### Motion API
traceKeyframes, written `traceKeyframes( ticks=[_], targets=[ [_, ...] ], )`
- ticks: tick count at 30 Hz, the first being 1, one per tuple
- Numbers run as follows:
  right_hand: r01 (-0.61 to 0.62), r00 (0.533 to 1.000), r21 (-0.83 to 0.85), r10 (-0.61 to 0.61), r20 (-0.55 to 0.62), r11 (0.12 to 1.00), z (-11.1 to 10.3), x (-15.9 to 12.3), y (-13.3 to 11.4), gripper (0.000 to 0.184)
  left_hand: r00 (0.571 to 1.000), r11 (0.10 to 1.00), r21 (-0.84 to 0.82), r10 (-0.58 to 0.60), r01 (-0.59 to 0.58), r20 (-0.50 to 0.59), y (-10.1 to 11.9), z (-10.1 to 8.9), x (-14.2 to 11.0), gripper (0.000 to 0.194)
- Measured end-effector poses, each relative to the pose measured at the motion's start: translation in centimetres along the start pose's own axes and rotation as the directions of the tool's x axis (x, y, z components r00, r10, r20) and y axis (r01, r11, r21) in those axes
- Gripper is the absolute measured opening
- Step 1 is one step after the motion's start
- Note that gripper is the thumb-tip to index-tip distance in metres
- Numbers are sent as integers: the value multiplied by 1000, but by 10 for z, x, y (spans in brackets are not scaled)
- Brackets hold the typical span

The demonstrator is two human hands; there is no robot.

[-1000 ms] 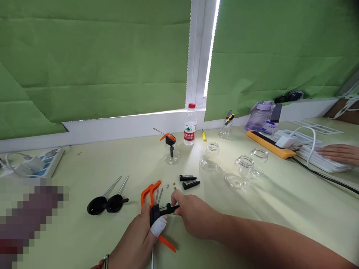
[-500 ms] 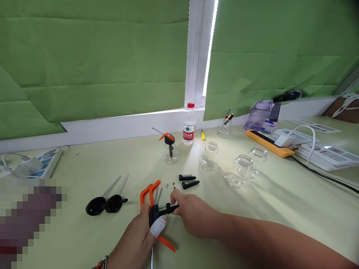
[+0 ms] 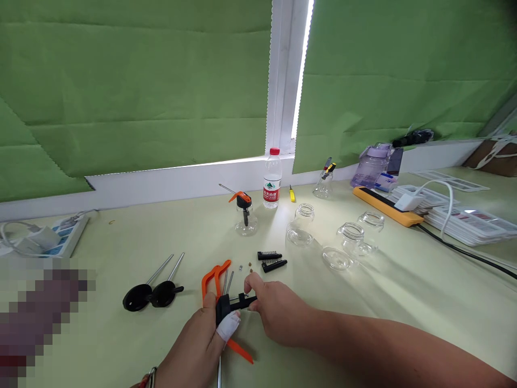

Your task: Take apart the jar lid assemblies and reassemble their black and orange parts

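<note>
My left hand (image 3: 200, 345), with a white bandage on one finger, grips a black pump head (image 3: 226, 307) that has an orange lever (image 3: 240, 351) and a metal tube hanging below. My right hand (image 3: 274, 310) pinches the thin black end of that same part from the right. Just behind lie loose orange levers (image 3: 214, 275) and thin metal rods. Two black pieces with springs (image 3: 271, 260) and tiny small parts lie a little farther back. Two black caps with metal tubes (image 3: 153, 291) rest to the left.
Several empty glass bottles (image 3: 351, 237) stand at mid-right. An assembled bottle with an orange pump (image 3: 244, 215) and a water bottle (image 3: 272, 186) stand at the back. A yellow power strip (image 3: 383, 207) with a black cable, stacked trays (image 3: 468, 223) and a purple jug (image 3: 371, 167) are at the right.
Another person's hand on the trays at the far right has gone from view. My two hands stay on the pump head with almost no shift.
</note>
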State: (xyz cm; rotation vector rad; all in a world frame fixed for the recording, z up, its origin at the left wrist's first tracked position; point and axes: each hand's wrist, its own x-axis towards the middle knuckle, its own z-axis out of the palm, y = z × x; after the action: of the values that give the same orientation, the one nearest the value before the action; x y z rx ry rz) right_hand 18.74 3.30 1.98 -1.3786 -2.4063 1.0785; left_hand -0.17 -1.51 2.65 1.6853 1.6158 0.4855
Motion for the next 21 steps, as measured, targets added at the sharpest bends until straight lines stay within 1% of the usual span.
traceKeyframes(
  ticks=[2,6,10,16,21],
  targets=[
    [-3,1000,-4,3,10,1000,0,0,0,55,1000,1000,-13,-5,5,8,0,0,0,49],
    [-19,1000,0,19,8,1000,-1,1,0,48,1000,1000,-24,-2,2,13,0,0,-1,48],
    [-14,1000,15,14,10,1000,-2,0,-1,51,1000,1000,-11,-8,8,21,-1,-1,0,52],
    [-23,1000,29,23,10,999,-3,-1,-2,50,1000,1000,-20,-1,1,22,1,-1,1,56],
    [-43,999,20,43,16,999,-3,-1,-2,48,1000,1000,-4,6,-6,30,1,-1,1,53]
  ],
)
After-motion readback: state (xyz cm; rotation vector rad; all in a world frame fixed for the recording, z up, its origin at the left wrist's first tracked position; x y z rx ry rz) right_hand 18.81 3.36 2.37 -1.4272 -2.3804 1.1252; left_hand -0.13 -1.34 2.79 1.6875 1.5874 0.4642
